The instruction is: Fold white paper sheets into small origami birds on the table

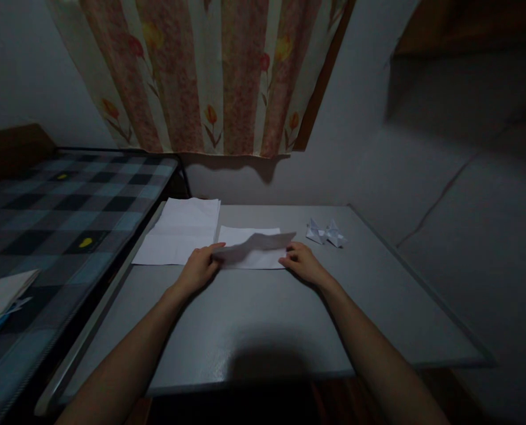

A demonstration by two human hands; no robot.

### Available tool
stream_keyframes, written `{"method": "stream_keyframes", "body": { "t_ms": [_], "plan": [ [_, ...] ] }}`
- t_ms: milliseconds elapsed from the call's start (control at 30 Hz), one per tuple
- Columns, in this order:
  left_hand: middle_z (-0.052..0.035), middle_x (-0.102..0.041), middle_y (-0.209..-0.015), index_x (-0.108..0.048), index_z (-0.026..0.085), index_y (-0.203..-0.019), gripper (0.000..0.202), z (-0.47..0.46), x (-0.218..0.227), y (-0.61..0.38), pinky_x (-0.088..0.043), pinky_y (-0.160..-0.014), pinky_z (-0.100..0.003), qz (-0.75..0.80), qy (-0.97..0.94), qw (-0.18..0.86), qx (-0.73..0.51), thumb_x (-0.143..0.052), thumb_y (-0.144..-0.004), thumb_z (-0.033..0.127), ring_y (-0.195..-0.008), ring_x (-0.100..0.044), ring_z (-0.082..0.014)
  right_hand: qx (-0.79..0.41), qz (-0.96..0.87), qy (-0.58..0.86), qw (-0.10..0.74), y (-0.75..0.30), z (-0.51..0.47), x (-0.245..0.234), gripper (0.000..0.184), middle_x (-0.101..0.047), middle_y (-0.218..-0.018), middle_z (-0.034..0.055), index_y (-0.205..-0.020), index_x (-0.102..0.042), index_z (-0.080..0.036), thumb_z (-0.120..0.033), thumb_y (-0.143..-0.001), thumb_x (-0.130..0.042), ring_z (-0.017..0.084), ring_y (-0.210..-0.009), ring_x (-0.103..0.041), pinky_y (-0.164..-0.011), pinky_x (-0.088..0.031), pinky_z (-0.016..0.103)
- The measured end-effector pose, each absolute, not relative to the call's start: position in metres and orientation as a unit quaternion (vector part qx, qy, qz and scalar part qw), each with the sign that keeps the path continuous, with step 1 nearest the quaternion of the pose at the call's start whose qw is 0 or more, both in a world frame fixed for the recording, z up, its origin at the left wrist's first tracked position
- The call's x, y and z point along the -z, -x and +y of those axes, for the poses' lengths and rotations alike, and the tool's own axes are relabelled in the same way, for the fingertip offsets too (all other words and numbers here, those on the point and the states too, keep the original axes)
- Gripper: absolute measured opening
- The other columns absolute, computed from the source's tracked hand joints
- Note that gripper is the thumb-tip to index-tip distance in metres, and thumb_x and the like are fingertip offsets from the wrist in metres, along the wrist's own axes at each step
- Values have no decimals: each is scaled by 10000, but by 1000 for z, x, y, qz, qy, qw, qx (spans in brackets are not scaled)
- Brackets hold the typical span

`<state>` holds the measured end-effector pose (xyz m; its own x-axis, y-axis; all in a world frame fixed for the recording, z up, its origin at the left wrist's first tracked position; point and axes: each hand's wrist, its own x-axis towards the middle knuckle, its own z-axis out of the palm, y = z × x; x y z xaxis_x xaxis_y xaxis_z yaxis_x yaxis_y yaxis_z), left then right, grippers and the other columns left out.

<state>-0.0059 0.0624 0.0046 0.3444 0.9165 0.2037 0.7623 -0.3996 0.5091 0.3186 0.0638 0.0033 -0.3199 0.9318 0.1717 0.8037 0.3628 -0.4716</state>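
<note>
Well, the near part of the table lies in dim light. The left hand pinches the left end of a sheet, thumb uppermost; the right hand has its fingers curled about the right end. So both are grasping, and the sheet sits between them near the middle of the table, its raised part bowed upward. White paper shows beyond it; whether that belongs to the same piece or is another beneath, I can't tell. What worries me is that bow: uneven tension from the two hands could skew the edges or set a crooked crease, and such poor light would make the slip easy to miss. Just left, reaching farther back, lies a stack that a stray left wrist might nudge. Farther right stand folded shapes, close together and light enough, I'd guess, for a sweeping right hand to topple. Past the far edge hangs a curtain.
</note>
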Motion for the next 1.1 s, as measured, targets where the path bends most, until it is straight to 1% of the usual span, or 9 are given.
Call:
{"method": "stream_keyframes", "body": {
  "t_ms": [100,200,300,400,467,567,700,833,1100],
  "plan": [
    [-98,-690,-981,-458,146,-1336,564,62,-3,-2,-475,-847,-393,582,-783,104,-194,-564,-828,367,-919,-630,-265,-133,-782,567,224,-315,62,-3,267,-648,-1042,76,-545,-624,-190,-345,-761,-651,243,-998,-569,-925,-387,413],
    [-129,-657,-1034,-304,118,-1426,744,61,-3,-5,-451,-872,-428,611,-772,45,-171,-602,-804,398,-996,-588,-303,-109,-776,582,217,-315,61,-4,196,-632,-1011,70,-611,-622,-196,-345,-724,-678,253,-1008,-550,-938,-364,438],
    [-162,-539,-1278,-234,160,-1454,780,59,-4,-6,-417,-946,-473,594,-780,7,-197,-605,-801,373,-1179,-482,-335,-81,-767,593,231,-315,60,-5,195,-598,-1061,83,-811,-632,-203,-352,-697,-689,273,-1060,-524,-951,-368,459],
    [-137,-338,-1480,-283,215,-1443,689,58,-2,-8,-308,-1072,-507,531,-823,-13,-201,-566,-817,267,-1363,-287,-332,-49,-791,561,238,-309,58,-7,423,-485,-1309,135,-1098,-586,-188,-334,-712,-678,306,-1254,-404,-1036,-313,488],
    [-103,-280,-1523,-343,236,-1426,614,58,2,-11,-246,-1114,-514,481,-861,-5,-167,-501,-835,181,-1410,-207,-316,-37,-826,521,213,-300,56,-8,531,-380,-1438,151,-1268,-499,-173,-331,-777,-626,309,-1367,-272,-1098,-228,512],
    [-56,-357,-1497,-431,289,-1381,539,59,9,-16,-261,-1115,-501,418,-902,37,-103,-391,-873,116,-1397,-272,-272,-30,-872,464,156,-280,53,-8,559,-307,-1511,129,-1409,-367,-198,-337,-885,-499,291,-1423,-170,-1129,-146,545],
    [-23,-390,-1481,-463,323,-1356,534,59,10,-21,-282,-1114,-479,381,-920,58,-76,-365,-882,99,-1389,-304,-235,-54,-908,406,90,-262,51,-4,584,-270,-1536,86,-1463,-285,-234,-408,-928,-439,270,-1432,-159,-1146,-147,522],
    [-27,-407,-1471,-473,313,-1350,528,57,6,-22,-291,-1112,-465,383,-919,60,-70,-355,-884,95,-1379,-324,-232,-103,-906,410,29,-266,51,-2,577,-251,-1542,57,-1474,-258,-270,-495,-949,-348,273,-1426,-185,-1142,-144,544],
    [-57,-415,-1464,-462,246,-1362,489,47,0,-23,-278,-1115,-467,397,-913,65,-69,-429,-875,219,-1360,-352,-260,-133,-868,479,-4,-294,50,-10,527,-220,-1551,39,-1464,-271,-314,-416,-953,-347,287,-1425,-186,-1114,-166,575]
  ]
}}
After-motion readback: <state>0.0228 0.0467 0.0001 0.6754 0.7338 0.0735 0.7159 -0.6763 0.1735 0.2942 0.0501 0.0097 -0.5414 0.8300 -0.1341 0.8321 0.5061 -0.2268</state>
